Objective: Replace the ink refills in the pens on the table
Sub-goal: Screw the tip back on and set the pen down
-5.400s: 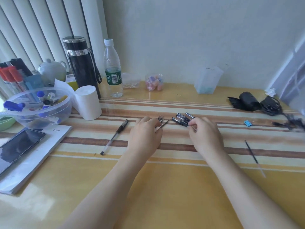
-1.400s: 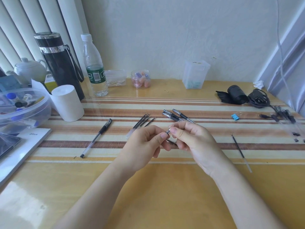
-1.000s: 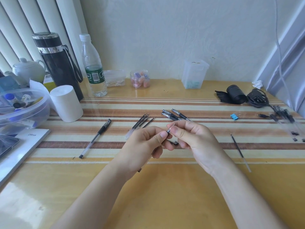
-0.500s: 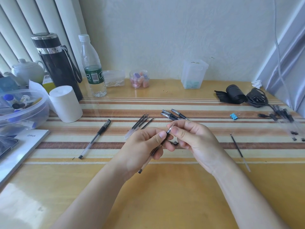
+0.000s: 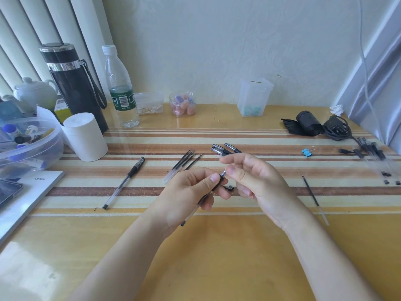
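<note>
Left hand [image 5: 186,192]: grip curled round pen [image 5: 217,184].
Right hand [image 5: 258,183]: grip unclear, thumb touching pen tip [image 5: 223,171].
Room: open tabletop [image 5: 217,261] nearside of pen.

A home desk stands against a textured white wall [image 5: 217,40]. A striped cloth [image 5: 271,190] lies under a glossy cover. At far left are vertical blinds [image 5: 43,22], a teapot [image 5: 35,93], a black flask [image 5: 73,88] and a water bottle [image 5: 121,90]. Nearer on the left are a clear tub [image 5: 46,148] of stationery and an "Office" booklet [image 5: 39,183].

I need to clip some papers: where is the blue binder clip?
In the head view, the blue binder clip lies on the table, right side, between the pen cluster and the black cables.
</note>
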